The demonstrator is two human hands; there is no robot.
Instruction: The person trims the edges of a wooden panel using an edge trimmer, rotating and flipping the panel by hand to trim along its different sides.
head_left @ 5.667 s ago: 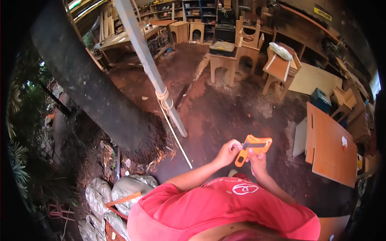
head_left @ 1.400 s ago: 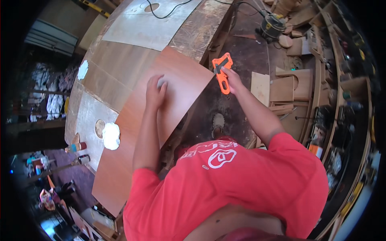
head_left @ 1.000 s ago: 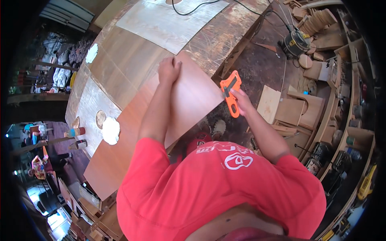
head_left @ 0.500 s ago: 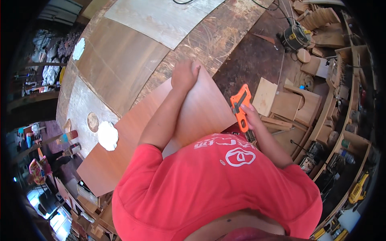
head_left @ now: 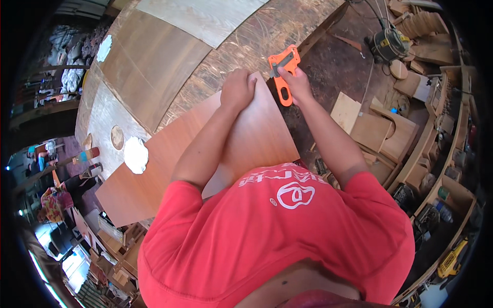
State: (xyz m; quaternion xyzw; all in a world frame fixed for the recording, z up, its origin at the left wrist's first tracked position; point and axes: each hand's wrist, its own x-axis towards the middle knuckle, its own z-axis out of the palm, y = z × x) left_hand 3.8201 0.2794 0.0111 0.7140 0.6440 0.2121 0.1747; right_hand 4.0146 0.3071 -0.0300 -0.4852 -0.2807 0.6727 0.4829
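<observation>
While the red shirt presses close to, or against, the near side of the reddish-brown panel, the sheet lies aslant between the body and the workbench, its right-hand short edge running outward; it sat farther off a second or so ago and has since been drawn in toward the body, and in the last half second it has barely shifted. The left hand is clamped over the panel's long far edge close to the far corner, though any fingertips beneath are hidden; it was there half a second ago too, so it seems to be what keeps the sheet steady.

The bigger change is on the other side; the right hand, closed around an orange hand tool with a grey bar across its head, has gone from beside the near right corner to just beside the far one; whether tool and edge touch, I cannot tell. Both hands, apart from each other, are thus at the same end of the sheet, and the tool is by the far end of the short edge rather than the near end.

Beyond, a white scalloped piece lies at the panel's left part, near a grey sheet with a round hole; past them is a brown board; farther off stand a canister vacuum and, at far left, another person.
</observation>
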